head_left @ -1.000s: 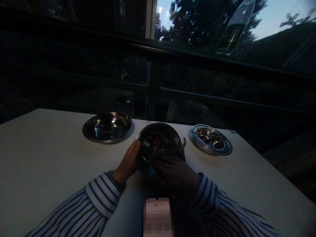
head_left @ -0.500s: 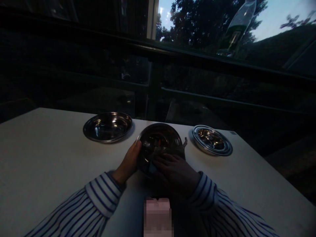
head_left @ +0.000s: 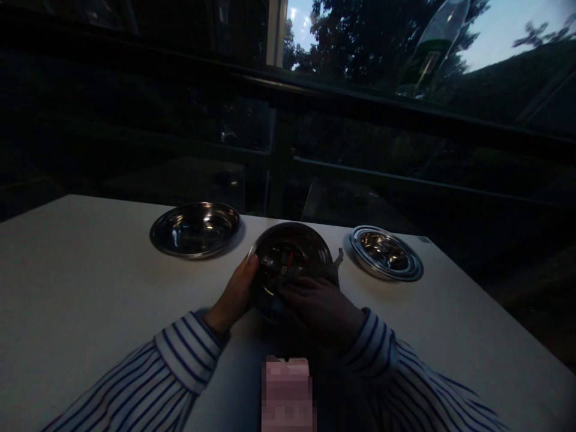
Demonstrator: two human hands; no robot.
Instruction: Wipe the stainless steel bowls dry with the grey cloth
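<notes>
1. Toward the far edge of the white tabletop (head_left: pixel 112 300), the left hand (head_left: pixel 234 294) clamps a round, shiny steel bowl (head_left: pixel 288 249) by its rim.
2. Right hand (head_left: pixel 317 303) holds a grey cloth (head_left: pixel 332 272) inside.
3. Pressing off-centre could twist it loose.

Dim, shadowy, faint light from sky (head_left: pixel 490 39)

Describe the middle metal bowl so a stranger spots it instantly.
Find the white table. The bowl is between a wide dish, left, and a double-rimmed dish, right. It alone is handled: left hand at the rim, right hand with a cloth.
</notes>
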